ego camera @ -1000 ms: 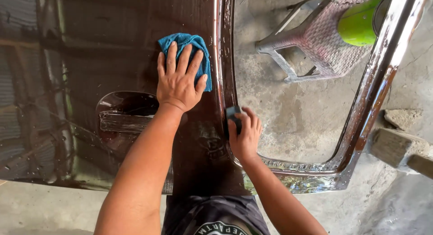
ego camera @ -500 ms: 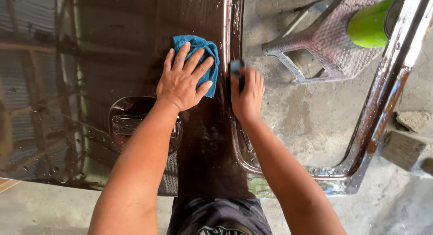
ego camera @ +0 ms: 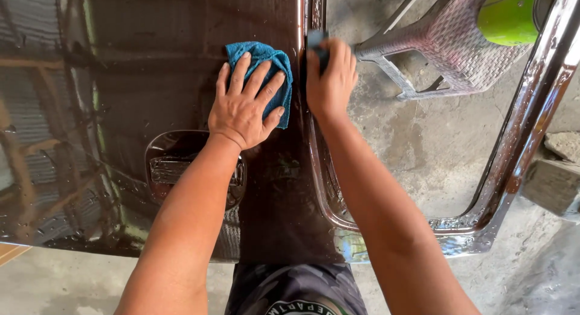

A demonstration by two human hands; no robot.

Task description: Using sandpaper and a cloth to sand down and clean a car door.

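Left hand (ego camera: 244,109): flat on the dark brown car door (ego camera: 151,67), fingers (ego camera: 240,73) spread wide and pressing down on a blue cloth (ego camera: 266,64) — no grasp, only the palm and fingers lying over it.
Blue cloth: bunched on the door panel just beside the edge of the window opening, under the fingertips; its far end shows beyond them and its right side hangs out past the little finger.
Right hand (ego camera: 329,79): curled shut around a small dark block (ego camera: 315,42) at the inner edge of the window frame (ego camera: 513,164), knuckles toward the camera.
Dark block: mostly hidden inside the fist — only its top end shows above the fingers, touching the frame edge. What kind of block it is, I cannot tell.
Hands to each other: near, on either side of the frame edge, not touching.
Door handle (ego camera: 175,167): in its recess near the door's near edge, partly covered by the left forearm.
Through the window opening: concrete floor (ego camera: 411,140), a grey woven plastic stool (ego camera: 447,43) and a green round container (ego camera: 507,16) on it, towards the far right corner.
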